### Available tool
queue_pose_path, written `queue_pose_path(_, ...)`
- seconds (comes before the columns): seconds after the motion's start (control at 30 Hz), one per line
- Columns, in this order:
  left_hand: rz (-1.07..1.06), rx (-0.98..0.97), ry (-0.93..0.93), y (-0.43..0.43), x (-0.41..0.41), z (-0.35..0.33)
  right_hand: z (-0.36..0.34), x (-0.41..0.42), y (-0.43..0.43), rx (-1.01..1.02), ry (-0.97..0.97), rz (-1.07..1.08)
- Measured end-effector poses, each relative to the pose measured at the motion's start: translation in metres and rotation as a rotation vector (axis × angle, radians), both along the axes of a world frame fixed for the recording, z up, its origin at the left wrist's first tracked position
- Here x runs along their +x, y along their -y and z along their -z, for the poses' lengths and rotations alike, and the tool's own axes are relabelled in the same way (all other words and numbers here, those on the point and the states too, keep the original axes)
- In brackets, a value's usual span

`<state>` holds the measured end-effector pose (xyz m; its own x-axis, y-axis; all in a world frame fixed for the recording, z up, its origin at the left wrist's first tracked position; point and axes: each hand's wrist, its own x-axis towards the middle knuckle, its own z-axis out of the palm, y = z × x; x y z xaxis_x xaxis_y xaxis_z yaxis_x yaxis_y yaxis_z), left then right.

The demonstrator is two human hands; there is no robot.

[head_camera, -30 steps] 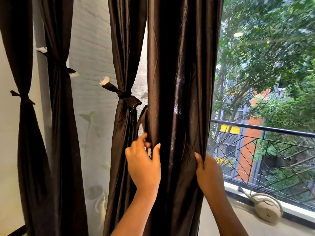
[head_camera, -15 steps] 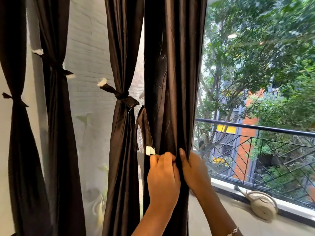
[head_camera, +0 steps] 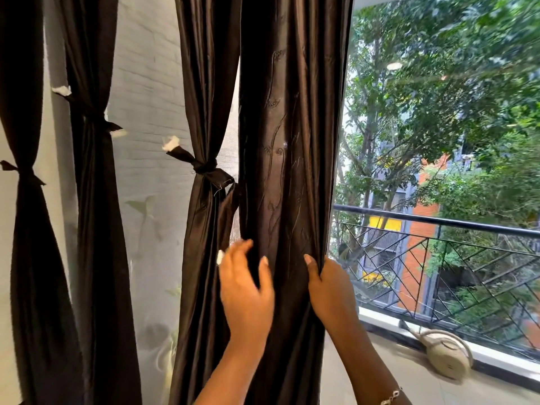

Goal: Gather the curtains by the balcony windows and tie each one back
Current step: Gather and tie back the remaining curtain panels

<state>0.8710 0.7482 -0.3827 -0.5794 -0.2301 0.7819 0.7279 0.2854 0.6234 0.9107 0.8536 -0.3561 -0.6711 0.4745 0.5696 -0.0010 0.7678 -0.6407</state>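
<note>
Head view: 3 tied curtains, 1 untied curtain w/ 2 hands.

Black balcony railing, leafy trees, orange building, possibly a watering can on floor

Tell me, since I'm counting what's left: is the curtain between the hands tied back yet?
Not yet. The curtain hangs loose with no knot; the right hand pinches its edge, the left hand is open.

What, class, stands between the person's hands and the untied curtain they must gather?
Nothing visible. The right hand already grips the untied curtain at its right edge; the left hand is spread open against its left side.
</note>
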Motion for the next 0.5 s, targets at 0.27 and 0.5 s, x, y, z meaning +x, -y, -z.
queue_pose_path(0.27,-0.003,0.048,0.193,0.005,-0.036,-0.032,0.004,0.002,-0.001,0.015,-0.03,-0.021)
queue_pose_path(0.5,0.064,0.01,0.29,0.001,-0.043,-0.03,0.005,-0.004,-0.006,0.025,0.01,0.026)
